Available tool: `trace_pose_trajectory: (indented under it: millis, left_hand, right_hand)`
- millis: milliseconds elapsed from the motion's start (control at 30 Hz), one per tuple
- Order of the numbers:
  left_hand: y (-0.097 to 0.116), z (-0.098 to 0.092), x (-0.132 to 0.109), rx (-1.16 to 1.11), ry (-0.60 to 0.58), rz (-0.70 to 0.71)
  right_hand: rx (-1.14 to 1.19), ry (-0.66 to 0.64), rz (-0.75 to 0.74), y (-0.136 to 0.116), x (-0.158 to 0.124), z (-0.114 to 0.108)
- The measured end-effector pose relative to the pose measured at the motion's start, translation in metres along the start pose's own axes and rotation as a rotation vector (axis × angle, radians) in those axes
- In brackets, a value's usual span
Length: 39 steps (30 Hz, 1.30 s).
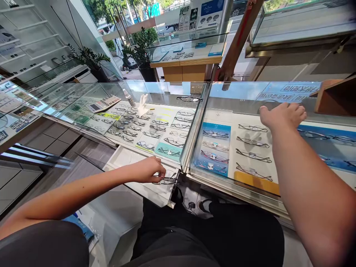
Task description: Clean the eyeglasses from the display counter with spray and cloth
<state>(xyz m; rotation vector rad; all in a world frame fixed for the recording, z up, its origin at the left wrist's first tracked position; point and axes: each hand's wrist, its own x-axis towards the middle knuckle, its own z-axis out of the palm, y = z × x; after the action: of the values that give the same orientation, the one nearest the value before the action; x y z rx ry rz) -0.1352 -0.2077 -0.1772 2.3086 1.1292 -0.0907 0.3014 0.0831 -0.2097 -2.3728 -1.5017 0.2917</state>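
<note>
My left hand (pixel 150 170) is closed, fingers pinched on a pair of dark-framed eyeglasses (pixel 168 181) over the pulled-out white drawer (pixel 119 157) at the front of the display case. Part of the frame is hidden behind my fingers. Further right, my right hand (pixel 283 114) lies on the glass top of the counter (pixel 241 98), palm down with its fingers apart, holding nothing. Under that glass, several eyeglasses (pixel 251 154) are laid out in rows on white and blue panels. Another dark pair of glasses (pixel 189 99) rests on the counter glass near the far edge.
A calculator (pixel 104 104), a small white bottle (pixel 128 97) and a white hand-shaped stand (pixel 143 105) are on the left counter. A brown wooden box (pixel 336 94) stands at the right. Across the counter, another person's arm (pixel 236 40) reaches down to the glass.
</note>
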Motion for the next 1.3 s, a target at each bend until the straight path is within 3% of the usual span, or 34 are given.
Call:
trace_pose_trajectory:
  millis: [167, 300, 500, 667, 967, 1200, 1300]
  left_hand:
    - [-0.033, 0.020, 0.012, 0.056, 0.038, -0.057]
    - [-0.054, 0.023, 0.016, 0.109, 0.133, -0.092]
    - [-0.073, 0.025, 0.019, 0.128, 0.290, -0.129]
    - [-0.104, 0.029, 0.024, 0.282, 0.493, -0.185]
    - [-0.183, -0.004, 0.075, 0.453, 0.729, -0.301]
    - [-0.250, -0.020, 0.118, 0.495, 0.724, -0.445]
    - [-0.275, -0.030, 0.127, 0.492, 0.669, -0.424]
  right_hand:
    - [0.005, -0.001, 0.011, -0.002, -0.001, -0.001]
    - [0.007, -0.008, 0.023, -0.002, -0.001, -0.001]
    - [0.011, -0.002, 0.016, -0.003, -0.003, -0.003]
    - [0.022, 0.003, 0.006, -0.002, -0.002, -0.001]
    - [-0.007, 0.020, 0.010, 0.000, 0.009, 0.005]
    - [-0.036, 0.052, -0.005, -0.001, 0.007, 0.003]
    - [-0.052, 0.049, -0.001, -0.002, 0.004, -0.001]
